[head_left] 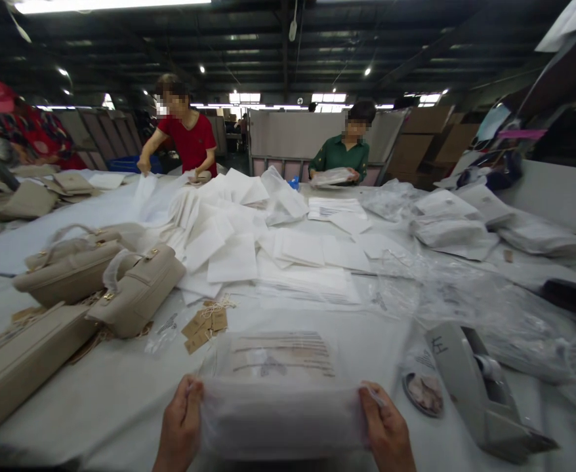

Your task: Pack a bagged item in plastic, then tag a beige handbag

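Close in front of me lies a wrapped package in a translucent white plastic bag [283,416], with printed lines of text on its far part. My left hand [182,416] pinches the bag's left edge between thumb and fingers. At the opposite edge, my right hand [384,423] grips the plastic the same way. The bag is stretched between both hands, and what is inside is blurred by the plastic. Just beyond it, to the left, is a small pile of brown paper tags [206,324] with strings.
Beige handbags [138,288] stand at left. White pouches [231,259] are heaped mid-table. A grey tape dispenser [485,393] and a small round dish [423,393] sit at right, near clear plastic bags [465,295]. Across the table work a person in red [189,141] and one in green [342,160].
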`<state>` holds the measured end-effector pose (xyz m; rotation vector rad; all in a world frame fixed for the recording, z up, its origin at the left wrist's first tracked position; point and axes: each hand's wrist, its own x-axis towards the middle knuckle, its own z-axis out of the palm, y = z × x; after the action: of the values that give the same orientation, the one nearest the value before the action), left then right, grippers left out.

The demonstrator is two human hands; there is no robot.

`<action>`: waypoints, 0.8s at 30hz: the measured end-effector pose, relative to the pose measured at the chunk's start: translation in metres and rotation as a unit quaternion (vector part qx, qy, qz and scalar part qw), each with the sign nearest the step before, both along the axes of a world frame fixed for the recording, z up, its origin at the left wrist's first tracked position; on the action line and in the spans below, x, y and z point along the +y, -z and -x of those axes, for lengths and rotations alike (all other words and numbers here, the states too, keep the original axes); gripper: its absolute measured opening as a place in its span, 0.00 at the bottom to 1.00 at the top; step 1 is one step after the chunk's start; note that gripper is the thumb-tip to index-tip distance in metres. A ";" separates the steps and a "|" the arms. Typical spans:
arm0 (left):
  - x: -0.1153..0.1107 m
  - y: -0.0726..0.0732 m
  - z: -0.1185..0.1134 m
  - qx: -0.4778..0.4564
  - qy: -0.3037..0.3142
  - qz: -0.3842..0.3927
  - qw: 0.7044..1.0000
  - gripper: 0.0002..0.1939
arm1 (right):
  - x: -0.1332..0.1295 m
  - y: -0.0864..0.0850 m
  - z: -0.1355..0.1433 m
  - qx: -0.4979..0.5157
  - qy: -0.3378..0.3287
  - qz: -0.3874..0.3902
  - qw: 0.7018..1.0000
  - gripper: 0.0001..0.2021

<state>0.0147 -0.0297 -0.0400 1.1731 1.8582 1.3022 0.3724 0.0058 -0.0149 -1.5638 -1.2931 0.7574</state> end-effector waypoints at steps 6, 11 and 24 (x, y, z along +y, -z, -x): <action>-0.019 0.050 -0.011 -0.016 -0.032 0.086 0.996 0.25 | 0.001 0.022 0.010 -0.017 -0.024 0.087 0.996 0.27; -0.009 0.045 -0.010 -0.007 0.027 0.100 0.995 0.22 | 0.014 0.022 0.008 -0.083 -0.017 0.133 0.987 0.28; -0.005 0.045 -0.011 0.045 0.058 0.089 0.993 0.25 | 0.014 0.001 0.016 -0.192 0.021 0.161 0.968 0.27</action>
<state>0.0259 -0.0350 -0.0852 1.2428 1.8958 1.0136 0.3563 0.0198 -0.0157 -2.0713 -1.4588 0.6839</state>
